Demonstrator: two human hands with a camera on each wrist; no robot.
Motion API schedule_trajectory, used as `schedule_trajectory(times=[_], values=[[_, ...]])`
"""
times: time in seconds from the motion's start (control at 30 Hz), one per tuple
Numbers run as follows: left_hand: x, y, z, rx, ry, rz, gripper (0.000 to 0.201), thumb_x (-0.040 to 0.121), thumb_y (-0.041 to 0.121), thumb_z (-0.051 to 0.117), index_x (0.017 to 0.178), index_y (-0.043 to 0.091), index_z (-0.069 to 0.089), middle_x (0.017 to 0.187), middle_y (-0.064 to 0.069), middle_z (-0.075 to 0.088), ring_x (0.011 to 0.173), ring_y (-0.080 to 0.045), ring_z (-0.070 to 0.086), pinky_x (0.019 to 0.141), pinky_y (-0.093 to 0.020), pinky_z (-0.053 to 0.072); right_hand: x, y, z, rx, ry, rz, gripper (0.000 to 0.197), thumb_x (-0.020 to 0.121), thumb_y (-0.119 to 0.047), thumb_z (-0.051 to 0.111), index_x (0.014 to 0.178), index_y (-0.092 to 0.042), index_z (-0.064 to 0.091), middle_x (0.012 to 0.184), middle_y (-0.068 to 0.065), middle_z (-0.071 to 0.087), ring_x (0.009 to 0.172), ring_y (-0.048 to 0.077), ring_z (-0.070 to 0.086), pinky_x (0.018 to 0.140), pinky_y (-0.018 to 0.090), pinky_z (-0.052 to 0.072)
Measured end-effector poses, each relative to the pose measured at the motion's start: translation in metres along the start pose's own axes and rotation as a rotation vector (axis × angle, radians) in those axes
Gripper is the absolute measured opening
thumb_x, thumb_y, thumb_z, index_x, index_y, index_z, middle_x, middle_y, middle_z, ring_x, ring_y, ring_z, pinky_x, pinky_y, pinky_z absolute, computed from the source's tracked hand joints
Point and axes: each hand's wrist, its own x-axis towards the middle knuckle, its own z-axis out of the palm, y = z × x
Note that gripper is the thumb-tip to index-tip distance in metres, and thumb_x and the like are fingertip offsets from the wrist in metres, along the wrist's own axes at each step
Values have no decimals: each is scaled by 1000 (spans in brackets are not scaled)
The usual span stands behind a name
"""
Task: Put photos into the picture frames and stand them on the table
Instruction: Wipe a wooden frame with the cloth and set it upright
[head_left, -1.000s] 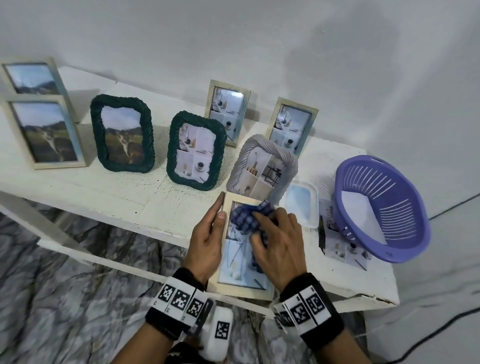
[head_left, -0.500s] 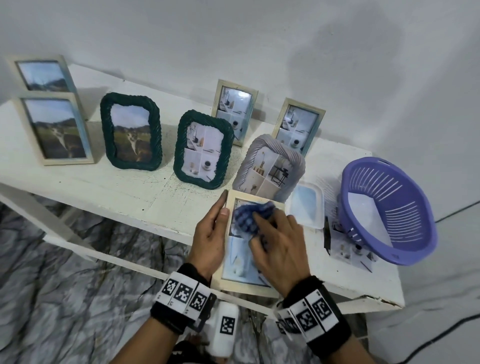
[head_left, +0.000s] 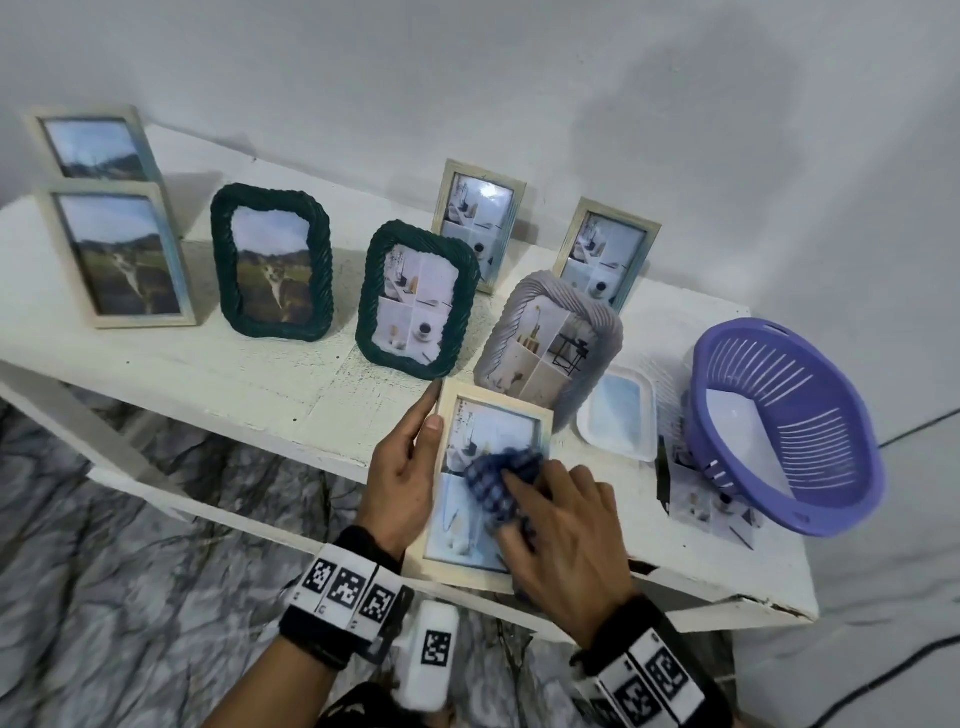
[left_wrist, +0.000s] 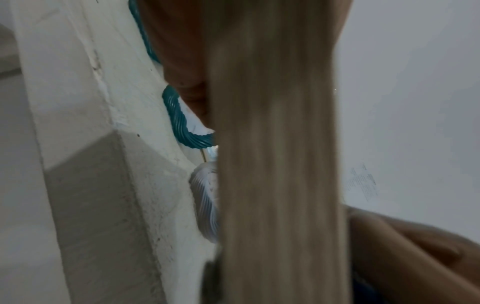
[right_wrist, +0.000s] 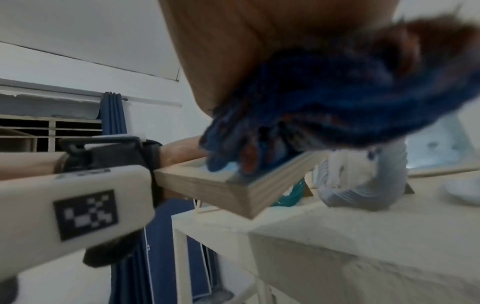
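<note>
A pale wooden frame (head_left: 491, 431) with a photo behind its glass lies face up at the table's front edge and juts out past it. My left hand (head_left: 415, 447) grips its left side, thumb on the front border and index finger straight along the edge. My right hand (head_left: 561, 525) holds a crumpled blue checked cloth (head_left: 493, 478) and presses it on the middle of the glass. In the right wrist view the cloth (right_wrist: 324, 102) is blurred above the frame's near corner (right_wrist: 228, 189). The frame's side (left_wrist: 278, 164) fills the left wrist view.
Several filled frames stand on the white table (head_left: 208, 374); a grey ribbed one (head_left: 550, 343) and a dark green one (head_left: 415, 301) stand just behind the flat frame. To the right lie a white plastic tray (head_left: 618, 415), a tilted purple basket (head_left: 789, 431) and loose photos (head_left: 696, 499).
My right hand has drawn the cloth from the top of the glass down to its middle. My left hand keeps its hold on the frame's left side.
</note>
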Motion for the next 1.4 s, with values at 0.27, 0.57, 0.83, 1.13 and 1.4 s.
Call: schedule_trajectory(times=[0.27,0.57,0.83,1.13,1.4], values=[[0,3,6,-83,27,-49,42,104,21,39,146,17,42,147,4,48,137,-5,41,116,-31,32,34,-14,0,76,76,64,36,80,-33,47,103,-17,70,90,4,55,79,24,47,67,36,37],[1,7,-8,-112,70,-35,40,105,21,39,145,20,40,137,18,53,128,1,49,108,-23,39,47,-3,-15,-6,-59,-160,39,83,-38,47,111,-25,71,87,0,49,82,21,42,71,37,38],[-4,9,-19,-159,143,-87,41,103,20,41,144,15,45,138,2,57,127,-9,53,111,-38,40,24,-26,-27,55,-244,-518,35,78,-34,52,108,-34,71,81,-1,41,78,21,39,68,35,32],[-5,11,-13,-248,110,-129,40,104,15,38,144,14,43,140,-2,54,126,-10,54,106,-27,43,51,-27,-29,-47,-215,-390,37,85,-38,43,111,-33,69,85,-4,31,82,17,31,72,33,23],[-1,13,-17,-111,121,-55,42,103,17,40,146,13,42,143,1,52,132,-7,48,113,-30,36,49,6,-45,-147,-177,-249,36,83,-40,45,107,-31,71,84,-3,43,82,21,40,73,37,32]])
